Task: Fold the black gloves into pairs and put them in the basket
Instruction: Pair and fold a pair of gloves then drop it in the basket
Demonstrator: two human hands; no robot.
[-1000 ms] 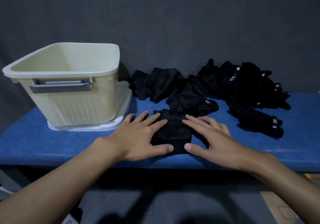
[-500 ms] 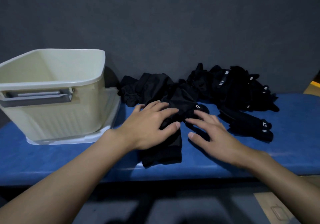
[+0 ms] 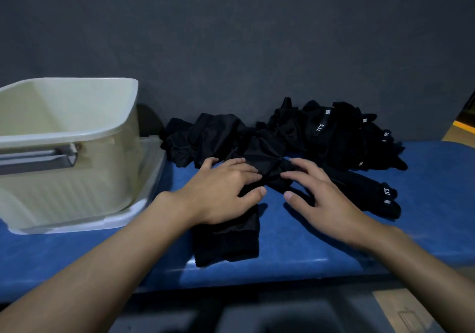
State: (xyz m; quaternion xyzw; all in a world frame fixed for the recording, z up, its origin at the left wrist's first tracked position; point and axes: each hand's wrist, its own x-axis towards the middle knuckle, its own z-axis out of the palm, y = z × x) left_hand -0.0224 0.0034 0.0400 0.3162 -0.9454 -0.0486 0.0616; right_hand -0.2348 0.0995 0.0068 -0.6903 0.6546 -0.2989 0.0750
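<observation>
Your left hand (image 3: 221, 191) presses glove pair (image 3: 228, 240) on table (image 3: 424, 204), fingers spread flat. Right hand (image 3: 323, 199) likewise, fingers apart, grazing fabric. Gloves look soft, light, floppy: pinch across fold. Basket (image 3: 77, 137) stands left.

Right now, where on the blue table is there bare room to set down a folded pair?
Bare: the right end of the table, beyond the glove pile; the front strip in front of the basket; the patch between the gloves under the left hand and the right hand. Crowded: the back centre, where the pile runs to the wall.
</observation>
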